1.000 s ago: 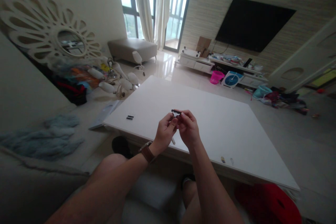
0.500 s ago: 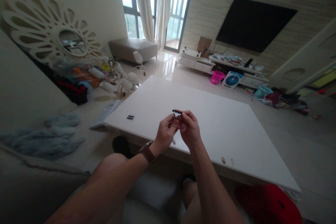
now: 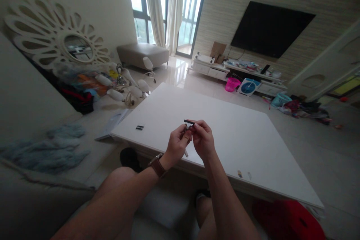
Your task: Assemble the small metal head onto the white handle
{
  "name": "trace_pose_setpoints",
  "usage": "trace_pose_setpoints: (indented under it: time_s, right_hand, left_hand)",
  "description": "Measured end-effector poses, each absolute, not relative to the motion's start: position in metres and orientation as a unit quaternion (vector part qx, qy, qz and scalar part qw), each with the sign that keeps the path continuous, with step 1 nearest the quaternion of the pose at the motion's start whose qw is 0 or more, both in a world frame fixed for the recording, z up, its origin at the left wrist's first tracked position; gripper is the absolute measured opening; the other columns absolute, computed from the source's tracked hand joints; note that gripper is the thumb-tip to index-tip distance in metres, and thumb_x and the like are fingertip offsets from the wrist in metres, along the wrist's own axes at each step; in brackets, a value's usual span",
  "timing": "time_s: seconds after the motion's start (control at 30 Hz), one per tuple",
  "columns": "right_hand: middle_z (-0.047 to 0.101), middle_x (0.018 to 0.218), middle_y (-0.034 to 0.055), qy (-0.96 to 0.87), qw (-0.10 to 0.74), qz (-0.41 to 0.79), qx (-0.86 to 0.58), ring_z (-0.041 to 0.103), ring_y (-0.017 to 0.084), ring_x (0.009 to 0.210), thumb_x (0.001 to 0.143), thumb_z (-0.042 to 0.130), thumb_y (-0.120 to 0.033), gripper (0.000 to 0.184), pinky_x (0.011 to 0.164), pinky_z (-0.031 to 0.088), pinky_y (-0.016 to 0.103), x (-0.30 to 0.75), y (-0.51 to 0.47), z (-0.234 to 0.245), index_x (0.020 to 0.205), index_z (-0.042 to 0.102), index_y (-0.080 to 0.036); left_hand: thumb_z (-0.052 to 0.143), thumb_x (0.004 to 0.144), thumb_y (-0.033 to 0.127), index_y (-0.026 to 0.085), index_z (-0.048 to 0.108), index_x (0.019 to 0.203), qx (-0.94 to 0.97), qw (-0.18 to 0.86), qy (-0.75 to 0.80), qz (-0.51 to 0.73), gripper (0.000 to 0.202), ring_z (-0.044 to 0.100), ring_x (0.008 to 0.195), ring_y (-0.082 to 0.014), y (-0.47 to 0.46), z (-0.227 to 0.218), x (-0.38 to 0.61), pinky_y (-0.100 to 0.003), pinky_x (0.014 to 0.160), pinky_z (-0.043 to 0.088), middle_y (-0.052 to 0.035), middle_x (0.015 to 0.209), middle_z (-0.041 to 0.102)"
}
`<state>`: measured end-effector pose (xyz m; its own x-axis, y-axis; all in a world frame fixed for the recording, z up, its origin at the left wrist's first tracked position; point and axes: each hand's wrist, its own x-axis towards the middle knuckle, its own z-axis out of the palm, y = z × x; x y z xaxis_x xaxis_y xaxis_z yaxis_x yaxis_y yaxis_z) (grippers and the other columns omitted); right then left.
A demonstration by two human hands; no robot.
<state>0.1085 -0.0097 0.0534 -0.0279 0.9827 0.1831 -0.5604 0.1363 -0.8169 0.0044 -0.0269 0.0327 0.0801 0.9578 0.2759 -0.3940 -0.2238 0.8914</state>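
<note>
My left hand (image 3: 177, 143) and my right hand (image 3: 201, 138) meet above the near edge of a white table (image 3: 230, 135). Both pinch a small black part (image 3: 188, 122) that sticks up between the fingertips. A brown watch (image 3: 157, 165) is on my left wrist. Something thin and pale (image 3: 186, 152) shows just below my left hand; I cannot tell if it is held or lies on the table. Two small black pieces (image 3: 139, 127) lie on the table's left corner. Two tiny pieces (image 3: 243, 174) lie near the front edge on the right.
A red stool (image 3: 287, 219) stands under the table's right corner. A dark shoe (image 3: 129, 157) lies by my left knee. Lamp parts (image 3: 126, 88) and clutter crowd the floor at left. A TV stand (image 3: 233, 69), pink basket (image 3: 231, 83) and fan (image 3: 248, 86) are beyond.
The hands have stayed together on the black part, with only small finger shifts. The view has tilted slightly.
</note>
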Motion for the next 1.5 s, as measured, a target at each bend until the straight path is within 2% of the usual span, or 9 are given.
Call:
trace_pose_setpoints:
  time_s: [0.23, 0.6, 0.73, 0.9, 1.1, 1.33, 1.5]
  right_hand:
    - [0.076, 0.094, 0.0059, -0.457, 0.649, 0.524, -0.309, 0.068, 0.017, 0.088, 0.078, 0.076, -0.026, 0.008, 0.080, 0.053, 0.030, 0.1110, -0.0083, 0.0507, 0.081, 0.073, -0.019]
    - [0.076, 0.087, 0.0028, -0.371, 0.666, 0.577, -0.292, 0.065, 0.013, 0.072, 0.074, 0.074, -0.024, 0.006, 0.072, 0.052, 0.026, 0.1049, -0.0108, 0.0509, 0.074, 0.070, -0.020]
    - [0.076, 0.090, 0.0040, -0.369, 0.669, 0.577, -0.289, 0.067, 0.014, 0.077, 0.075, 0.072, -0.023, 0.005, 0.074, 0.052, 0.027, 0.1052, -0.0106, 0.0519, 0.079, 0.072, -0.020]
    - [0.076, 0.102, 0.0079, -0.367, 0.650, 0.609, -0.268, 0.069, 0.018, 0.090, 0.079, 0.068, -0.031, 0.017, 0.079, 0.054, 0.029, 0.1045, -0.0129, 0.0542, 0.091, 0.073, -0.019]
    - [0.075, 0.110, 0.0078, -0.371, 0.625, 0.644, -0.240, 0.068, 0.019, 0.100, 0.080, 0.069, -0.035, 0.026, 0.088, 0.053, 0.031, 0.1043, -0.0157, 0.0543, 0.101, 0.073, -0.019]
    - [0.076, 0.108, 0.0074, -0.357, 0.609, 0.671, -0.228, 0.069, 0.018, 0.101, 0.081, 0.071, -0.032, 0.025, 0.088, 0.054, 0.030, 0.1049, -0.0152, 0.0530, 0.103, 0.071, -0.021]
    - [0.076, 0.104, 0.0066, -0.337, 0.607, 0.687, -0.215, 0.070, 0.016, 0.094, 0.079, 0.073, -0.030, 0.027, 0.080, 0.056, 0.026, 0.1053, -0.0153, 0.0521, 0.104, 0.068, -0.022]
  left_hand:
    - [0.062, 0.090, 0.050, 0.018, 0.055, 0.083, 0.487, 0.553, 0.291, 0.610, 0.033, 0.032, 0.042, -0.0054, -0.0265, 0.0320, 0.0034, -0.019, 0.039, 0.024, 0.0066, 0.056, 0.043]
    - [0.061, 0.091, 0.049, 0.018, 0.052, 0.082, 0.496, 0.546, 0.307, 0.602, 0.033, 0.031, 0.045, -0.0053, -0.0264, 0.0295, 0.0069, -0.019, 0.041, 0.023, 0.0067, 0.058, 0.041]
    - [0.062, 0.090, 0.048, 0.018, 0.052, 0.082, 0.487, 0.553, 0.301, 0.605, 0.033, 0.032, 0.044, -0.0050, -0.0268, 0.0297, 0.0072, -0.018, 0.040, 0.024, 0.0069, 0.058, 0.042]
    - [0.064, 0.089, 0.046, 0.018, 0.051, 0.080, 0.476, 0.572, 0.270, 0.611, 0.033, 0.031, 0.040, -0.0037, -0.0289, 0.0341, 0.0086, -0.018, 0.038, 0.022, 0.0084, 0.055, 0.040]
    - [0.066, 0.088, 0.048, 0.018, 0.050, 0.081, 0.448, 0.598, 0.258, 0.612, 0.035, 0.029, 0.037, -0.0025, -0.0297, 0.0363, 0.0092, -0.017, 0.036, 0.022, 0.0096, 0.053, 0.040]
    - [0.064, 0.089, 0.046, 0.018, 0.047, 0.080, 0.450, 0.607, 0.245, 0.608, 0.034, 0.028, 0.036, -0.0022, -0.0288, 0.0325, 0.0085, -0.017, 0.037, 0.021, 0.0104, 0.052, 0.038]
    - [0.065, 0.089, 0.046, 0.018, 0.046, 0.079, 0.451, 0.608, 0.245, 0.606, 0.035, 0.028, 0.036, -0.0022, -0.0300, 0.0350, 0.0086, -0.017, 0.037, 0.020, 0.0102, 0.052, 0.038]
